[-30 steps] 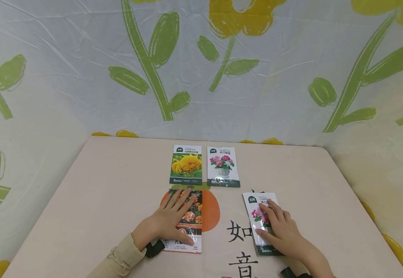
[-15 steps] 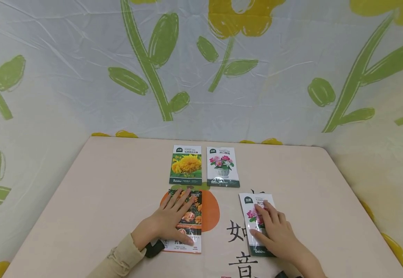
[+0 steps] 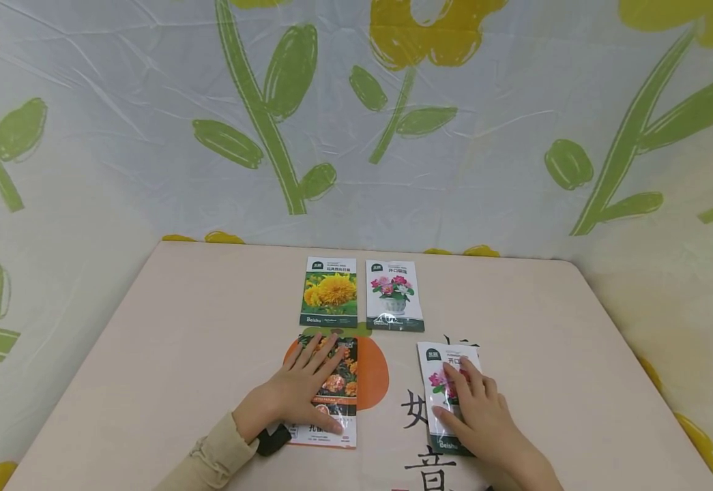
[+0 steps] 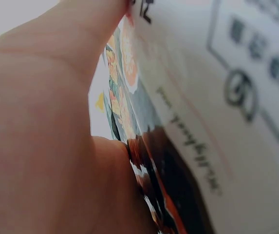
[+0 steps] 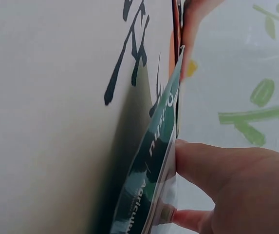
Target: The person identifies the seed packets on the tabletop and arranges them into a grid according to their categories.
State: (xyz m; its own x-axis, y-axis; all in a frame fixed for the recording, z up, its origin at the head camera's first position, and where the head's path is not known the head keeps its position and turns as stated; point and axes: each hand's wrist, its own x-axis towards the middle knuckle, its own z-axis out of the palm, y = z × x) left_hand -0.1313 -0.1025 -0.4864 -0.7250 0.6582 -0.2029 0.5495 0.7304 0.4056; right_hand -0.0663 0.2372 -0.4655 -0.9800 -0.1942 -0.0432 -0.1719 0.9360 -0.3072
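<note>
In the head view, my left hand [image 3: 297, 392] lies flat with spread fingers on an orange marigold seed packet [image 3: 346, 406]. Its thumb rests near the packet's white lower part. My right hand [image 3: 482, 416] presses its fingertips and thumb on the face of a white and green seed packet [image 3: 436, 402] with pink flowers, to the right. In the right wrist view, that packet's green bottom edge [image 5: 146, 175] stands slightly off the table, with a shadow beneath. The left wrist view shows the marigold packet [image 4: 178, 131] close up and blurred beside the palm.
Behind the hands, a yellow-flower seed packet [image 3: 329, 293] and a pink-flower seed packet [image 3: 394, 296] lie side by side. The pale table cover [image 3: 227, 293] bears a printed orange fruit and black characters. A flower-print cloth [image 3: 454, 198] hangs behind the table.
My right hand has slid the pink-flower packet a little to the left over the printed characters, toward the marigold packet. My left hand has stayed in place.
</note>
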